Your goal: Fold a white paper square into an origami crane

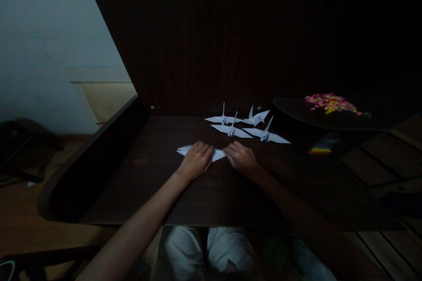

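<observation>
A partly folded sheet of white paper [217, 154], long and pointed, lies on the dark wooden desk [132, 184]. My left hand [198, 158] presses down on its middle, fingers bent and close together, covering part of it. At the paper's right tip, my right hand [242, 156] has its fingers closed on the end. Just beyond the hands stand several white paper cranes, one of them a near crane [231, 130] and another a crane at the right [266, 135], wings spread and necks raised.
A raised side board [95, 158] bounds the desk on the left, and a tall dark panel [211, 39] rises behind. On a rounded shelf [290, 112] at the right sits a pile of small colourful pieces [331, 103]. Below the shelf is a rainbow-striped item [320, 151].
</observation>
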The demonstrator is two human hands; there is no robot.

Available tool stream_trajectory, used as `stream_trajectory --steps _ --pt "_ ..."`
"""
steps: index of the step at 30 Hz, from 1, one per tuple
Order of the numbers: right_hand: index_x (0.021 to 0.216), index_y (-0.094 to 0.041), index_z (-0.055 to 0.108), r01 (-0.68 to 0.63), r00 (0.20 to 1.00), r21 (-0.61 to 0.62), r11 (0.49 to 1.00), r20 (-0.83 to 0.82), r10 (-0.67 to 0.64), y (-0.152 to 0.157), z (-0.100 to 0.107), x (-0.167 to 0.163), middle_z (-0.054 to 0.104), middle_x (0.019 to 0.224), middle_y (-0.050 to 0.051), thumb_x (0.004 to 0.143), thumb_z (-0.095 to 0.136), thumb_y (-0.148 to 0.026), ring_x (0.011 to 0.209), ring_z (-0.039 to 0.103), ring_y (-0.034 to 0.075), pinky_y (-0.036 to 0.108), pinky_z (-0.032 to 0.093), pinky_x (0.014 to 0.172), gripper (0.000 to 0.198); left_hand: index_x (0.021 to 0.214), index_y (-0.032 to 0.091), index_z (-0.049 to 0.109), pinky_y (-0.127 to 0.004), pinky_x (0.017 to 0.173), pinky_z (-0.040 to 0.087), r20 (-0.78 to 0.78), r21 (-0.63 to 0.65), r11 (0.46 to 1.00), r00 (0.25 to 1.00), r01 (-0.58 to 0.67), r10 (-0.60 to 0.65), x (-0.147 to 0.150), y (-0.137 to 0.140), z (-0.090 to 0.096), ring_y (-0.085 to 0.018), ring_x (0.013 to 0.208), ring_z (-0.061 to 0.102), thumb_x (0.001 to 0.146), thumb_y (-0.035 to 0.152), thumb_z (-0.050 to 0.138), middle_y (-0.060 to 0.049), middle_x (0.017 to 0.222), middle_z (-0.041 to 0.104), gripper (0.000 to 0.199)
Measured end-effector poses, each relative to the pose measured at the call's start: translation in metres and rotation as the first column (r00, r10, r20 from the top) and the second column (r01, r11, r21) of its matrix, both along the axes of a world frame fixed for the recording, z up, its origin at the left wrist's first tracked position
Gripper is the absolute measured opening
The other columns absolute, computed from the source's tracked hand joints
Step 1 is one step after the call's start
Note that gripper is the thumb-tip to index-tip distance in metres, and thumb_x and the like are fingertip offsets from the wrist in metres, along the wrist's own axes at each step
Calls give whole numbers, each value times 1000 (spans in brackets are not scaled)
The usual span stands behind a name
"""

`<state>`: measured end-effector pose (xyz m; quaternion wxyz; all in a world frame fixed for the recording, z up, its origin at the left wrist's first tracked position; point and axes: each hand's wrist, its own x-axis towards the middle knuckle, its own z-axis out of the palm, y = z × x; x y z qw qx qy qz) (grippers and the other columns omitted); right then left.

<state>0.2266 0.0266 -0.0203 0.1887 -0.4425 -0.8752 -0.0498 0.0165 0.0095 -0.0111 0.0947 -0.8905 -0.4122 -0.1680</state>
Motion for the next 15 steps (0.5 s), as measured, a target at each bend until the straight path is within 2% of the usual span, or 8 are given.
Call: stream_trajectory --steps 7,11,15 --pt "103 -23 70 -37 995 5 999 94 36 -5 5 1 65 97 10 85 53 -9 93 51 24 30 44 65 28 119 8 56 -44 98 45 -66 -43 999 997 -34 31 3 -4 -5 -28 109 60 92 11 44 -19 121 62 30" --pt "108 -22 69 -77 995 1 997 68 76 -7 5 5 65 98 10 85 54 -11 92 52 24 31 45 66 29 130 8 49 -46 103 41 -23 -83 994 998 -67 65 1 -2 -11 -30 124 52 95 19 43 -19 133 55 37" --pt "105 -22 70 -99 995 9 995 26 99 -8 5 6 66 100 9 87 53 -16 92 53 24 34 46 71 25 139 11 42 -50 108 35 11 -161 984 997 -72 75 -4 3 -14 -30 134 40 99 27 36 -16 143 46 44"
